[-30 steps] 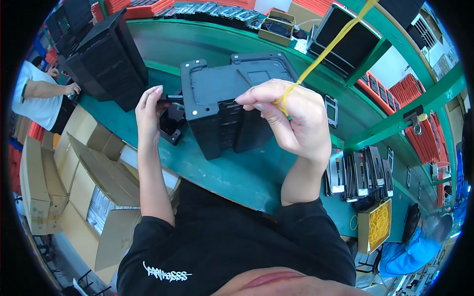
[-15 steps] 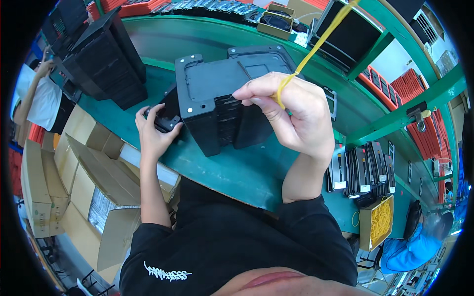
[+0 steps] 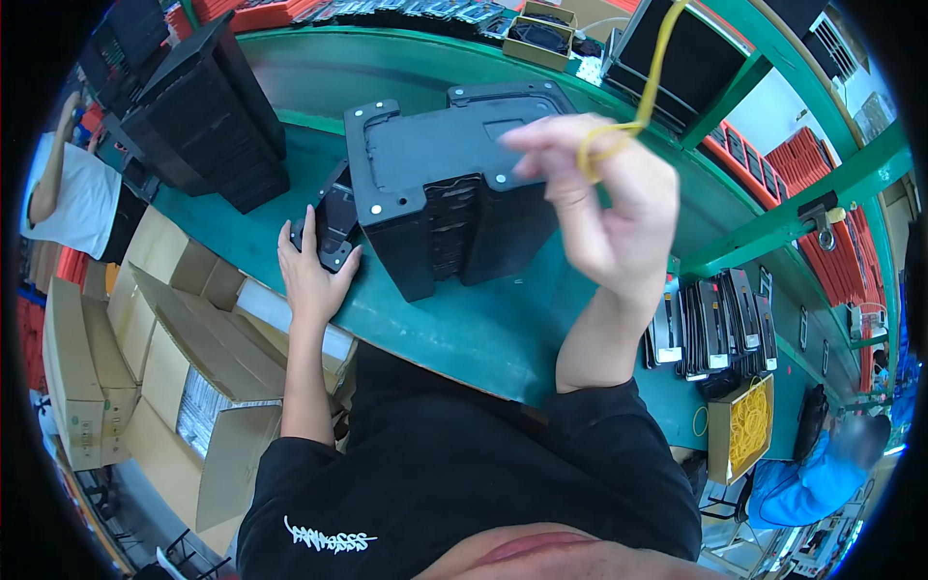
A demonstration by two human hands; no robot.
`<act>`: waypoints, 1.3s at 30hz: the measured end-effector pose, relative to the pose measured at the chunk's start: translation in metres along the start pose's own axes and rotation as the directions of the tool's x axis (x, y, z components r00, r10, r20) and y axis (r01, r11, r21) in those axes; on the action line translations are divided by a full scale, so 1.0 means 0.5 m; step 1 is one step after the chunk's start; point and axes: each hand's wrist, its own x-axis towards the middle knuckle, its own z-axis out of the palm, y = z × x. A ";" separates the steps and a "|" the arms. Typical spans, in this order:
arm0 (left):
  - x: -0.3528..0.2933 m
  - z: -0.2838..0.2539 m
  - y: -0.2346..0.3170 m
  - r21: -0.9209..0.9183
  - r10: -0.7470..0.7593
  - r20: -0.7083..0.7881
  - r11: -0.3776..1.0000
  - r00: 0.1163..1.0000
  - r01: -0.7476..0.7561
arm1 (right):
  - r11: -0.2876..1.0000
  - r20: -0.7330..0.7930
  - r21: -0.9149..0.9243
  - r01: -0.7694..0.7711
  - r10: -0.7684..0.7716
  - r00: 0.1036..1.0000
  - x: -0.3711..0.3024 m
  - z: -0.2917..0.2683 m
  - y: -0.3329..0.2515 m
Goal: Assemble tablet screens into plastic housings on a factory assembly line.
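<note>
A small black tray-like part [image 3: 335,215] leans on the green tabletop against a larger black stack. My left hand [image 3: 314,274] grips its near end, with the thumb on the right corner and the fingers along the left side. The tall stack of black plastic trays [image 3: 435,150] has light round dots at its top corners. Over its right side hovers my right hand [image 3: 619,213], fingers curled and blurred at the tips. A yellow band [image 3: 650,92] loops round these fingers and runs up out of view. Anything between the fingertips is too blurred to make out.
Another black stack [image 3: 208,126] stands at the left, near open cardboard boxes [image 3: 198,338]. At right are flat dark packs [image 3: 710,324] and a carton of yellow rubber bands [image 3: 749,425]. A green rack post [image 3: 793,227] crosses there. Two other people sit or stand nearby.
My right hand has moved right and up, away from the stack's front edge, and the yellow band has gone slacker. My left hand has shifted slightly; the small tray lies flatter.
</note>
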 end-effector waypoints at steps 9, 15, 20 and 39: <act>-0.002 -0.001 -0.004 -0.003 -0.017 0.033 1.000 0.999 0.017 | 0.827 -0.404 -0.160 -0.539 0.444 0.800 -0.044 -0.131 0.106; 0.028 -0.004 0.029 -0.136 0.086 -0.093 0.986 0.992 -0.098 | 0.533 -0.381 -0.521 -0.667 0.554 0.740 -0.080 -0.165 0.124; 0.068 0.029 0.076 -0.758 0.095 0.065 0.652 0.993 -0.013 | 0.824 -0.352 -0.145 -0.548 0.475 0.807 -0.053 -0.129 0.101; 0.099 0.195 0.050 -0.566 0.274 0.530 -0.590 0.802 0.576 | 0.045 -0.291 -0.571 -0.820 0.923 0.253 -0.312 -0.161 0.492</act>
